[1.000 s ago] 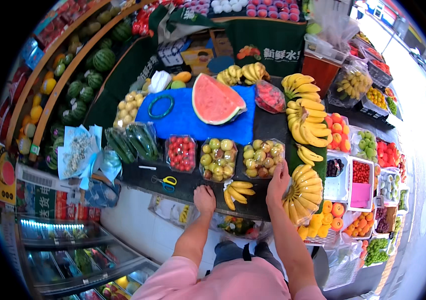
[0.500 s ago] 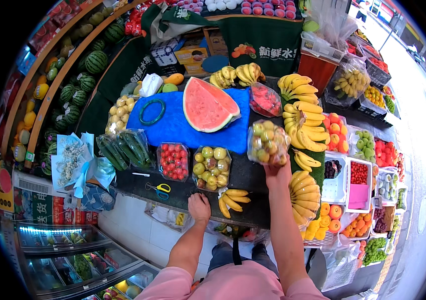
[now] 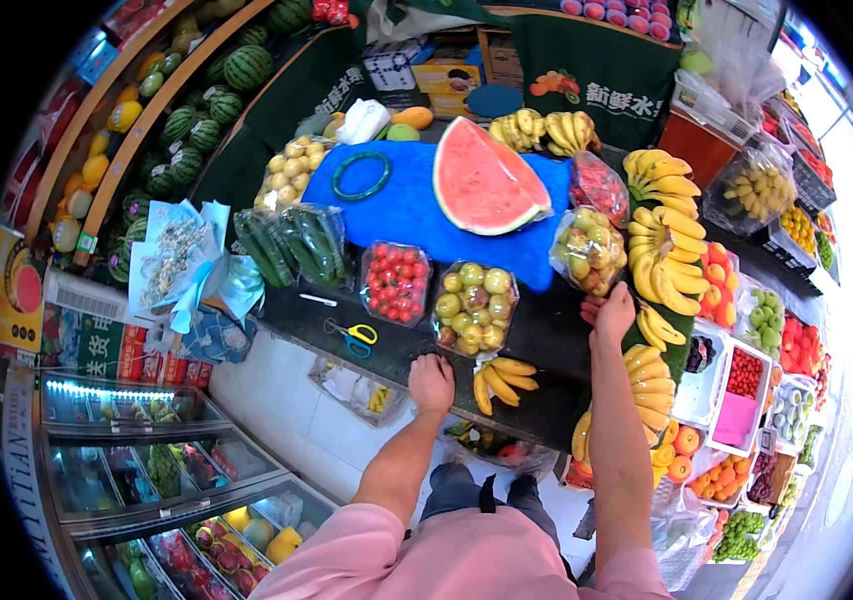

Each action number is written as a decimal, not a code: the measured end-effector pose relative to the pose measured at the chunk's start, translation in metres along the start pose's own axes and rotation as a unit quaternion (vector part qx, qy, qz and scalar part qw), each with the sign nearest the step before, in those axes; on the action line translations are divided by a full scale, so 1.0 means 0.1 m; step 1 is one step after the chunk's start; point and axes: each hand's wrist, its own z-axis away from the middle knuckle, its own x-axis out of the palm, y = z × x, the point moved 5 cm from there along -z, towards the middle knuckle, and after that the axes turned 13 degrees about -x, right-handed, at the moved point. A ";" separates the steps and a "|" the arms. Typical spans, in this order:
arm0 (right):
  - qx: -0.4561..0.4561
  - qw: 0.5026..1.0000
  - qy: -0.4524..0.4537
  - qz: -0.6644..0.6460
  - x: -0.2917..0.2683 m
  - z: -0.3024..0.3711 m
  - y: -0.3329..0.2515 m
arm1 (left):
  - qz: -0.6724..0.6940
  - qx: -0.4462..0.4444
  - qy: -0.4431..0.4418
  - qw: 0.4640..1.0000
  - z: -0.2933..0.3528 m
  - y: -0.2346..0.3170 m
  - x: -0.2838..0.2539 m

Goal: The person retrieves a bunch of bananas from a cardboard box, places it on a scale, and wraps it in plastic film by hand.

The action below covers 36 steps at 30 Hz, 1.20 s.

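Observation:
My right hand [image 3: 610, 314] is just below a film-wrapped pack of yellow-green and reddish fruit [image 3: 590, 251]. Its fingers are apart, close to the pack's near edge, and not wrapped round it. The pack rests at the right end of the dark table, next to the bananas [image 3: 665, 258]. Curled on the table's near edge, my left hand [image 3: 432, 382] holds nothing that I can see. Close by lie a similar fruit pack [image 3: 475, 309], a small banana bunch [image 3: 503, 383], and yellow-and-black scissors [image 3: 355, 337].
A blue cloth [image 3: 397, 215] bears a cut watermelon wedge [image 3: 488, 180] and a teal ring [image 3: 362, 176]. Packed small red fruit [image 3: 396, 284] and cucumbers [image 3: 294, 246] are at the left. Fruit trays [image 3: 737, 390] line the right side; a glass-topped display case [image 3: 157, 470] stands lower left.
The wrapped fruit pack has come down onto the table beside the bananas, and my right hand has let go of it. The whole view has shifted; my left hand stays at the table edge.

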 end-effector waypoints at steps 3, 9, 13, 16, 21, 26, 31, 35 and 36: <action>-0.076 0.990 0.110 -0.048 -0.08 0.41 0.09 | 0.005 0.000 0.003 1.000 0.00 -0.05 0.00; -0.033 0.990 -0.137 0.004 0.75 1.01 0.33 | 0.006 0.022 0.020 1.000 -0.02 0.00 0.00; 0.137 0.952 -0.226 -0.155 1.19 1.08 0.43 | 0.021 0.018 0.020 0.999 0.01 -0.05 0.01; 0.114 0.948 -0.234 -0.181 1.13 1.09 0.47 | 0.014 0.029 0.029 0.999 -0.01 -0.03 0.02; -0.022 0.949 -0.245 -0.195 0.88 1.08 0.40 | 0.010 0.035 0.013 0.999 0.00 -0.04 0.00; -0.097 0.934 -0.339 -0.059 0.53 0.52 -0.32 | 0.009 0.042 0.020 0.999 0.01 -0.07 0.02; -0.116 0.935 -0.336 -0.024 0.44 0.52 -0.39 | 0.011 0.040 0.020 0.999 -0.02 -0.03 0.02; -0.099 0.948 -0.298 -0.052 0.42 0.50 -0.31 | 0.009 0.037 0.019 0.999 -0.01 -0.10 0.02; -0.102 0.949 -0.294 -0.049 0.40 0.49 -0.24 | 0.006 0.031 0.020 0.999 -0.02 -0.11 0.02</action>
